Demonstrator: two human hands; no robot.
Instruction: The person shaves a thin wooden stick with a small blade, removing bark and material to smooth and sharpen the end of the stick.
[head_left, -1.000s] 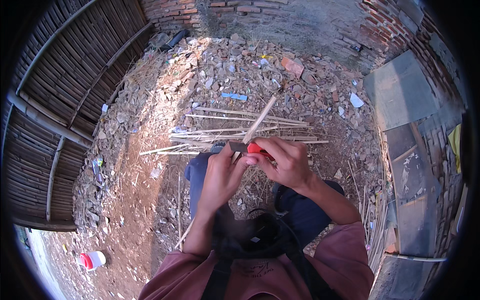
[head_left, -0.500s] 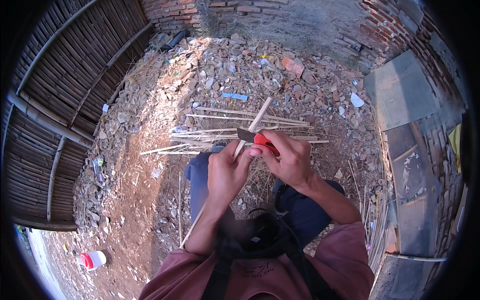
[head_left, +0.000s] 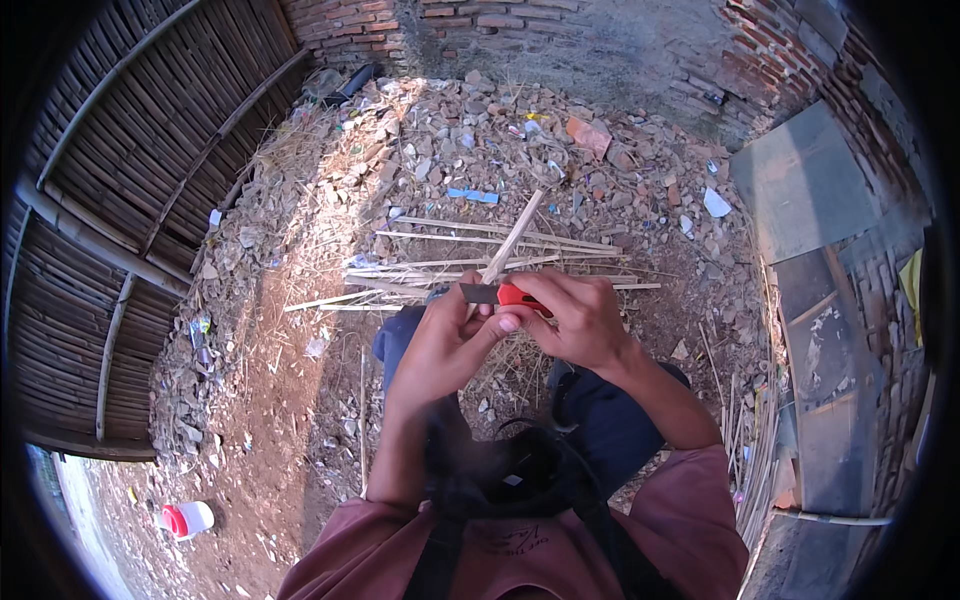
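My left hand [head_left: 440,345] is closed around a pale bamboo strip [head_left: 516,232], whose far end sticks out forward and to the right. The strip's near end is hidden by the hand. My right hand [head_left: 585,320] grips a red-handled utility knife [head_left: 515,297]. Its dark blade points left and lies across the strip, close to the left fingers. My right thumb tip meets my left thumb below the blade. Beyond both hands, several split bamboo strips [head_left: 430,236] lie on the ground.
Rubble [head_left: 460,130] covers the ground up to a brick wall [head_left: 560,50]. A bamboo-slat panel [head_left: 130,130] stands at the left. Boards [head_left: 805,185] lean at the right. A white jug with a red lid [head_left: 190,519] sits at the lower left.
The knife has come down and slightly left, and its blade now lies nearly level. My left hand has tilted, and the strip's tail along my left forearm no longer shows.
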